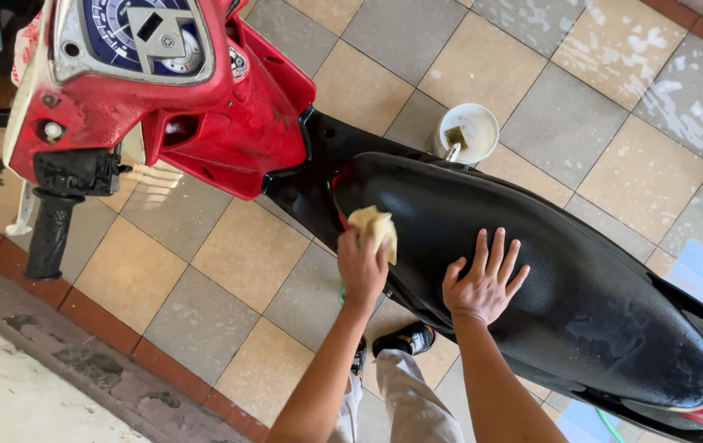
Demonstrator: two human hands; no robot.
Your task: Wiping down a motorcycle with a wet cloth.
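Observation:
A red scooter stands on a tiled floor, its long black seat (564, 271) wet and spotted with suds. My left hand (362, 267) grips a yellow sponge (374, 226) and presses it on the front tip of the seat. My right hand (484, 279) lies flat on the seat a little further back, fingers spread, holding nothing. The red front body (236, 123) and the dashboard dial (142, 37) are at the upper left.
A white bucket (468, 131) with a small green pad inside stands on the floor beyond the seat. The black handlebar grip (50, 234) juts out at left. Soapy wet tiles (614, 49) lie at upper right. My shoe (404, 338) is below the seat.

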